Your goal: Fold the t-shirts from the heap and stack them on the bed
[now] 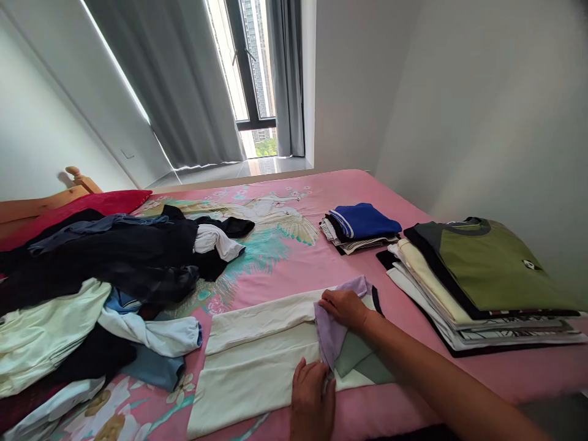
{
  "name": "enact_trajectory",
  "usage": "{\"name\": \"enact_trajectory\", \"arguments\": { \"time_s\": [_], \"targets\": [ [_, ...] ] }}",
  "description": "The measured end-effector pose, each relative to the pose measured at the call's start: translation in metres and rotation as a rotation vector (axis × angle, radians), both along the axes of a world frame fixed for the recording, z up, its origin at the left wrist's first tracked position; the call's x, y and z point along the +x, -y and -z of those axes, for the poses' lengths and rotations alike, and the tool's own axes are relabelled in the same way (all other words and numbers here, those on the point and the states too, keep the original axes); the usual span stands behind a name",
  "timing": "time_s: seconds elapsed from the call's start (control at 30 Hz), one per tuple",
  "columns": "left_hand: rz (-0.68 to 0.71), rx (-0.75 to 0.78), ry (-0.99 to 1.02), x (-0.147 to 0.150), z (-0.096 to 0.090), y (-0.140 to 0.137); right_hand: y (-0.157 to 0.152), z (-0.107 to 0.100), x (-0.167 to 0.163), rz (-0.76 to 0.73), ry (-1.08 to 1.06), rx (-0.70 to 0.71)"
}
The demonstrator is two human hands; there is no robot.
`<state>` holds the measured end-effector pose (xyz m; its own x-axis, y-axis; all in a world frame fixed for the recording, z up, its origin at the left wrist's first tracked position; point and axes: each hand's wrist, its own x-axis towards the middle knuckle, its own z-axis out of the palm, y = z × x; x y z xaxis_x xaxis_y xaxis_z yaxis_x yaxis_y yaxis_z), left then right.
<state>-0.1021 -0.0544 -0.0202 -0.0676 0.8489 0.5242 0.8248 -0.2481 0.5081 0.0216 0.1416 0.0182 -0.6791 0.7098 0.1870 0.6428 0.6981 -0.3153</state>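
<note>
A cream shirt [257, 367] with lilac and grey-green parts lies partly folded on the bed, its sides turned inward in long strips. The lilac part [329, 331] crosses its right end, beside the grey-green fabric [361, 358]. My right hand [346, 309] is on the upper stretch of the lilac fabric, fingers curled over it. Lower down, my left hand [313, 395] has bent fingers against the cream cloth and its thumb by the lower tip of the lilac fabric. Both hands look closed on the shirt, though the fingertips are partly hidden.
A loose heap of dark and pale clothes [114, 263] covers the bed's left side. At right stands a folded stack topped by a green shirt [491, 266]; behind it sits a smaller pile under a blue garment [367, 220]. The bed [285, 269] has a pink patterned sheet.
</note>
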Motion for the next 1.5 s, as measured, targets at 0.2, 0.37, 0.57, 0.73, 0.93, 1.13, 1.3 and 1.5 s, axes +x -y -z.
{"name": "enact_trajectory", "arguments": {
  "time_s": [0.2,0.37,0.57,0.73,0.93,1.13,1.3,1.5],
  "targets": [
    [0.006,-0.006,-0.070,-0.001,-0.014,0.002,-0.004,-0.011,0.001,0.075,0.035,-0.122],
    [0.104,-0.022,-0.198,0.006,-0.039,-0.022,-0.017,-0.029,0.026,0.020,0.088,-0.256],
    [0.059,-0.146,-0.374,0.010,-0.028,-0.061,-0.024,-0.040,0.048,0.014,0.186,-0.276],
    [0.059,-0.252,-0.453,-0.002,-0.008,-0.059,-0.029,-0.040,0.062,0.040,0.190,-0.284],
    [0.074,-0.243,-0.455,-0.002,-0.008,-0.055,-0.018,-0.038,0.066,-0.026,0.179,-0.198],
    [0.102,-0.228,-0.439,-0.003,-0.006,-0.054,-0.020,-0.032,0.053,0.050,0.183,-0.095],
    [0.094,-0.208,-0.386,-0.003,-0.003,-0.054,-0.027,-0.023,0.060,0.118,0.227,-0.020],
    [0.079,-0.093,-0.242,-0.010,-0.006,-0.059,-0.018,-0.029,0.079,0.285,0.138,0.080]
  ]
}}
